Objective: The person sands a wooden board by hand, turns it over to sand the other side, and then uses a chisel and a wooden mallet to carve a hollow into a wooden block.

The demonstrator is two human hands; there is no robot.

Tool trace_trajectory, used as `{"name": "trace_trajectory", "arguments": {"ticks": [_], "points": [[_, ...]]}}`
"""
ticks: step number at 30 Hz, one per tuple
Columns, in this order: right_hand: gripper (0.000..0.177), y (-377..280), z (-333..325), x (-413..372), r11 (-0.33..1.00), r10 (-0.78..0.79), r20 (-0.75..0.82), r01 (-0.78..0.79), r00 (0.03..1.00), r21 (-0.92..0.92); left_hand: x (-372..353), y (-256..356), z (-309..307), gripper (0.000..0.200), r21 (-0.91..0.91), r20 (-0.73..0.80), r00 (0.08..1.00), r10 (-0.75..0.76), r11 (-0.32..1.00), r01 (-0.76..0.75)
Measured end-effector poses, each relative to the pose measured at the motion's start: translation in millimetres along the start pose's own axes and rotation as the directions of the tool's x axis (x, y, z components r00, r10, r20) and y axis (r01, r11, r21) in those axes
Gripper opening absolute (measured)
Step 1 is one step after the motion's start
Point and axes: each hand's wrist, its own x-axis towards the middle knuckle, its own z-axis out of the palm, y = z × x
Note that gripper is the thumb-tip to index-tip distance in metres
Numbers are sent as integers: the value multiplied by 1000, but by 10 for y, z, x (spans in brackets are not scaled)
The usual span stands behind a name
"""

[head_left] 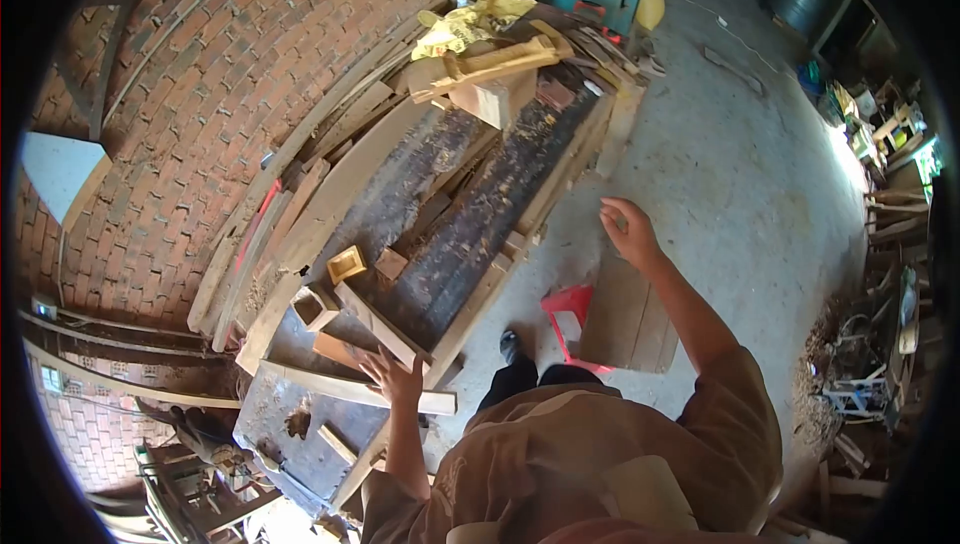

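Note:
My left hand point(393, 380) is over the near end of the workbench, fingers spread, beside a long pale wooden strip point(330, 382) and an orange-brown board point(345, 351). Whether it touches them cannot be made out. My right hand point(630, 229) is raised above the floor to the right of the bench, fingers curled with thumb and fingertips close together; anything between them is too small to see. Near my left hand lie a narrow plank point(380, 324), an open wooden box frame point(314, 308), a small yellowish box point(346, 263) and a small brown block point(391, 264).
A red plastic stool point(566, 306) and a brown board point(632, 324) are at the right of my legs. At the bench's far end, a thick beam point(490, 66) and yellow bag point(470, 24) rest on wood. A brick wall point(200, 114) runs along the left.

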Motion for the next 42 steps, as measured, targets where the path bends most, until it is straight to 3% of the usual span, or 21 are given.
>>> {"name": "trace_trajectory", "arguments": {"ticks": [2,6,8,12,15,17,18,21,24,26,28,36,38,42], "points": [[29,-105,221,478,977,-148,114,163,982,-138,173,-57,195,90,49,23,999,-43,998,42],[37,-94,631,1403,882,-268,275,350,923,-316,223,-106,380,95,3,147,983,-106,994,107],[47,-106,821,1829,826,-195,375,358,906,-436,261,-173,553,96,-70,144,984,-100,991,111],[57,10,1228,2693,737,-169,462,422,871,-527,251,-155,522,97,-29,176,976,-131,990,138],[69,115,1527,3261,702,-120,478,415,870,-579,260,-26,343,101,-17,298,932,-206,975,221],[90,174,1731,3596,677,17,518,371,855,-635,285,31,322,101,20,331,904,-270,960,279],[90,193,1797,3733,680,10,531,384,847,-625,298,48,340,101,18,328,900,-286,955,297],[113,291,1937,4120,670,120,614,393,780,-630,382,147,344,99,94,377,855,-356,933,347],[114,128,1889,4315,622,224,676,431,702,-654,496,266,327,92,195,402,809,-429,903,382],[111,268,1923,4383,665,203,713,440,671,-604,550,345,322,85,200,410,774,-483,875,440],[105,271,1919,4400,647,133,752,519,645,-559,547,356,369,80,119,355,783,-510,856,504],[91,420,1959,4323,626,-93,799,659,595,-418,583,438,418,70,198,317,743,-590,807,556],[89,351,1946,4171,674,-108,832,656,544,-341,573,459,409,68,199,269,778,-568,823,532],[89,109,1939,3629,574,-252,900,804,355,-156,549,409,566,62,131,183,800,-571,821,556]]}}
